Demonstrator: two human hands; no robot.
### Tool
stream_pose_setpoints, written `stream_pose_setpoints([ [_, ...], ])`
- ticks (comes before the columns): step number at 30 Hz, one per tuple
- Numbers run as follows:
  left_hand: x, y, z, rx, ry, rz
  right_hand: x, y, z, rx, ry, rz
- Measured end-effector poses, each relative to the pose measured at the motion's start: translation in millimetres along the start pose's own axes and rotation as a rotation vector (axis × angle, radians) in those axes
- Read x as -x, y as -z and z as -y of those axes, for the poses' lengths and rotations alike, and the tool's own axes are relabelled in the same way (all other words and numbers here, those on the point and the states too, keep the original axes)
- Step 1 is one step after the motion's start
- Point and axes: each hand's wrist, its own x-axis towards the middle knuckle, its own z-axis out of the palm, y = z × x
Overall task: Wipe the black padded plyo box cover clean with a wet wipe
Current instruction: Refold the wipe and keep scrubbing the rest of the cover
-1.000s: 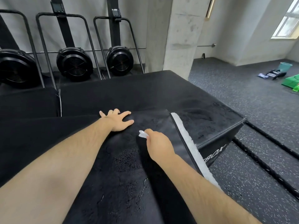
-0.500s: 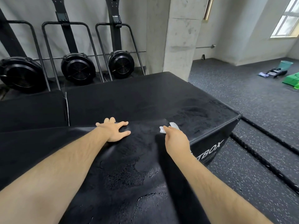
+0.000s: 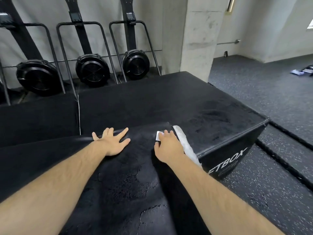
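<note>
Soft, even light fills the room, with daylight from a window [image 3: 310, 25] at the right. Wide-angle bending curves the edges; focus is slightly soft.

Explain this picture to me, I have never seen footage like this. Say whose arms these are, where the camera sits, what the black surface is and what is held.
No machine here: a person wears one wide-angle camera on the head, looking down at their own bare arms. The left hand lies flat, fingers spread, on a black padded cover. The right hand holds a white wipe against the cover, beside a white strip along its edge. The cover overlaps a black box with white lettering on its side. Behind stand fan machines and a concrete pillar.
</note>
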Motion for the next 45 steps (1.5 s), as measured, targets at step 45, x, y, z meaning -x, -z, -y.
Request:
stream_pose_setpoints([
  [45,51,-16,-67,0.371,-0.418,0.011,10,-17,-3,0.245,0.154,0.194],
])
